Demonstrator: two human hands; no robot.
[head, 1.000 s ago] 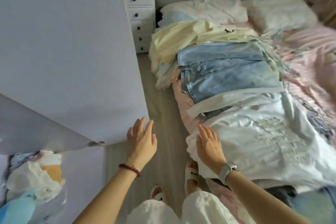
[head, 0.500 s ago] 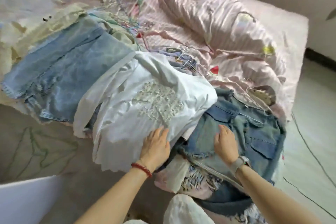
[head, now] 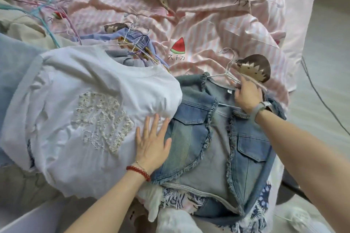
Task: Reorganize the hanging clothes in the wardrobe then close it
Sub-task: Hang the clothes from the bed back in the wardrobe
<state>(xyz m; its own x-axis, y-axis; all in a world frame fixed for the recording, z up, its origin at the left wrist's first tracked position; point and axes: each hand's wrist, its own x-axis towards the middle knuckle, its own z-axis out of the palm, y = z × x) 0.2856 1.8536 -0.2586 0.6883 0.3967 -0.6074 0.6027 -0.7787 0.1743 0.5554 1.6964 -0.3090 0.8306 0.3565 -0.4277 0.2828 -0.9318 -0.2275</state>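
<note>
Many clothes lie on the bed [head: 217,5], not in the wardrobe, so I judge the task is only at its early part: the garments must be hung back in order, and the closing comes last. No wardrobe shows in this view. The left hand [head: 152,143] rests flat with straight fingers on the border of the white shirt [head: 91,100] and the denim jacket [head: 214,138]. The right hand [head: 247,95] pinches the wire hanger [head: 226,71] at the jacket's collar. The jacket is faded blue, with frayed edges and two chest pockets, lying open. More hangers [head: 136,41] lie tangled behind the shirt.
</note>
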